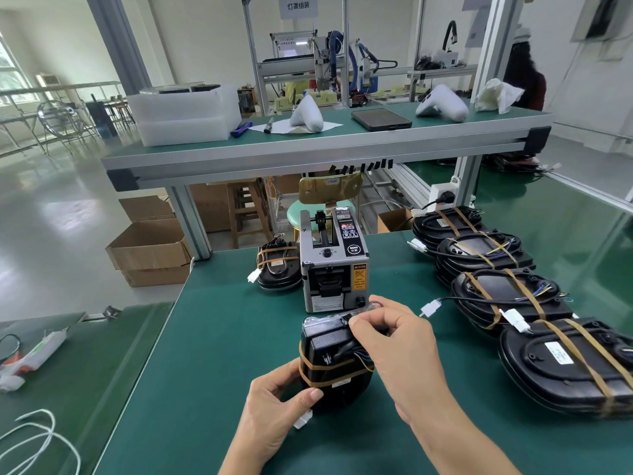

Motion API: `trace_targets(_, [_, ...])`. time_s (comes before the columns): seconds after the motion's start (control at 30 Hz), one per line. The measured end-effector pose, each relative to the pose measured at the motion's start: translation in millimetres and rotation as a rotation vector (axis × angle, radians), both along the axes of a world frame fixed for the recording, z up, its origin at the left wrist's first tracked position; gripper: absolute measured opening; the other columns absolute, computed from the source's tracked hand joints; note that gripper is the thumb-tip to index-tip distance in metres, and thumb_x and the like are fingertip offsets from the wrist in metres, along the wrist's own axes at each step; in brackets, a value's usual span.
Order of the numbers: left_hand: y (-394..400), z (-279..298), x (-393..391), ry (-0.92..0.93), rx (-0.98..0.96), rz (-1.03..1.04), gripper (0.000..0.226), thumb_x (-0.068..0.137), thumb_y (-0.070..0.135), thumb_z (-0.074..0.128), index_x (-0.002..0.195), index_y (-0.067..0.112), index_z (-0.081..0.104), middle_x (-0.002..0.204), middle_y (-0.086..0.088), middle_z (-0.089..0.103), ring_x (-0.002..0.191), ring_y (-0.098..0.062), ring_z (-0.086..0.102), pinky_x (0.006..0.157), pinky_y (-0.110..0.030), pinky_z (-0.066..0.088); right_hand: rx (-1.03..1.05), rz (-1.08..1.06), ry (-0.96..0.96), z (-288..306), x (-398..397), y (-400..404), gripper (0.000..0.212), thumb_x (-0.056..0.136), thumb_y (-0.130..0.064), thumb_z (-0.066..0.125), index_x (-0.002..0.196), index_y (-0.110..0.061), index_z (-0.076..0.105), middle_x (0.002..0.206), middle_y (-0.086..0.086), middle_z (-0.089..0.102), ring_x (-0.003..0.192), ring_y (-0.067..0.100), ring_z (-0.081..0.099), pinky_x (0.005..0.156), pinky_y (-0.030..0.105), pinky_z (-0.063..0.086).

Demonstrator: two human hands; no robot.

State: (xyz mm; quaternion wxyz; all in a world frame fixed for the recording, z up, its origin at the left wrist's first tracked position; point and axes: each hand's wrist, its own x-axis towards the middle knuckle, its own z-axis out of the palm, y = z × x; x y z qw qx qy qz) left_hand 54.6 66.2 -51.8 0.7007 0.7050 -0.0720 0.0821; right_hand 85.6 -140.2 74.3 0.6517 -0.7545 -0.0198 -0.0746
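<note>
Black lamp unit, bound by tan rubber bands, is stood on end on the green table just in front of the tape dispenser. Its lower left side is gripped by the left hand, whose thumb and fingers are curled round the casing. A strip of clear tape is pinched between thumb and forefinger of the right hand at the unit's top edge, close before the dispenser's outlet. A white connector is seen below the left thumb. Another banded unit is laid just left of the dispenser, and a row of similar units is ranged to its right.
</note>
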Motion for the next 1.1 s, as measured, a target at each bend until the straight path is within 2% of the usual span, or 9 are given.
trace_targets(0.1, [0.2,0.0,0.1,0.002,0.018,0.006,0.049,0.087,0.038,0.089,0.132,0.023,0.075,0.128,-0.006,0.077,0.128,-0.027,0.069,0.106,-0.029,0.053,-0.041,0.004,-0.016,1.3,1.2,-0.1,0.020,0.083,-0.021,0.079,0.070,-0.037,0.080,0.103,-0.045,0.061,0.118,-0.015,0.054,0.094,0.018,0.041])
trace_targets(0.2, [0.5,-0.5,0.4,-0.004,0.024,0.004,0.049,0.088,0.038,0.088,0.133,0.023,0.075,0.129,-0.005,0.077,0.128,-0.025,0.069,0.108,-0.029,0.052,-0.063,0.010,-0.025,1.4,2.8,-0.3,0.019,0.084,-0.024,0.078,0.070,-0.038,0.080,0.099,-0.050,0.059,0.117,-0.018,0.052,0.091,0.016,0.038])
trace_targets(0.37, [0.0,-0.5,0.5,-0.008,0.012,0.000,0.049,0.088,0.037,0.089,0.132,0.023,0.075,0.129,-0.006,0.077,0.128,-0.026,0.069,0.108,-0.028,0.052,-0.061,-0.001,-0.022,2.3,4.3,0.1,0.022,0.085,-0.031,0.080,0.062,-0.032,0.077,0.096,-0.044,0.063,0.115,-0.018,0.052,0.089,0.019,0.039])
trace_targets(0.5, [0.3,-1.8,1.3,-0.018,0.015,-0.008,0.048,0.089,0.034,0.088,0.133,0.021,0.075,0.129,-0.007,0.076,0.128,-0.027,0.069,0.108,-0.029,0.052,-0.120,-0.049,-0.028,5.3,3.2,3.0,0.022,0.081,-0.039,0.083,0.062,-0.033,0.074,0.093,-0.023,0.070,0.112,-0.015,0.055,0.092,0.021,0.042])
trace_targets(0.6, [1.4,-3.8,1.8,-0.026,0.015,-0.004,0.048,0.089,0.032,0.088,0.134,0.021,0.074,0.130,-0.007,0.076,0.129,-0.027,0.069,0.108,-0.029,0.052,-0.169,-0.071,-0.025,8.0,2.8,5.4,0.021,0.081,-0.039,0.082,0.063,-0.033,0.073,0.103,-0.022,0.065,0.109,-0.013,0.055,0.087,0.011,0.037])
trace_targets(0.83, [2.3,-7.1,3.7,-0.030,0.014,-0.004,0.048,0.089,0.031,0.089,0.133,0.020,0.074,0.130,-0.008,0.076,0.128,-0.027,0.069,0.109,-0.033,0.053,-0.233,-0.103,-0.038,7.6,1.6,8.1,0.031,0.084,-0.040,0.079,0.062,-0.023,0.067,0.103,-0.022,0.062,0.108,-0.004,0.058,0.089,0.025,0.039])
trace_targets(0.93, [2.1,-7.3,4.2,-0.032,0.018,0.000,0.048,0.089,0.033,0.089,0.133,0.021,0.074,0.130,-0.007,0.076,0.129,-0.027,0.069,0.109,-0.031,0.053,-0.241,-0.107,-0.032,7.5,2.4,8.2,0.030,0.084,-0.040,0.078,0.063,-0.023,0.067,0.103,-0.022,0.061,0.106,-0.006,0.057,0.085,0.020,0.039])
trace_targets(1.03, [2.5,-8.2,4.0,-0.026,0.018,0.010,0.049,0.088,0.034,0.090,0.133,0.022,0.075,0.130,-0.007,0.076,0.129,-0.027,0.068,0.110,-0.033,0.052,-0.243,-0.115,-0.024,7.0,2.2,8.5,0.029,0.084,-0.040,0.078,0.064,-0.023,0.067,0.102,-0.023,0.061,0.103,-0.012,0.055,0.080,0.004,0.034])
trace_targets(1.1, [2.8,-7.7,3.7,-0.023,0.040,0.014,0.049,0.088,0.037,0.089,0.133,0.024,0.075,0.129,-0.005,0.077,0.128,-0.025,0.069,0.110,-0.034,0.052,-0.234,-0.131,-0.025,5.1,2.5,9.1,0.027,0.085,-0.038,0.077,0.065,-0.024,0.066,0.101,-0.022,0.061,0.102,-0.012,0.055,0.079,0.003,0.034])
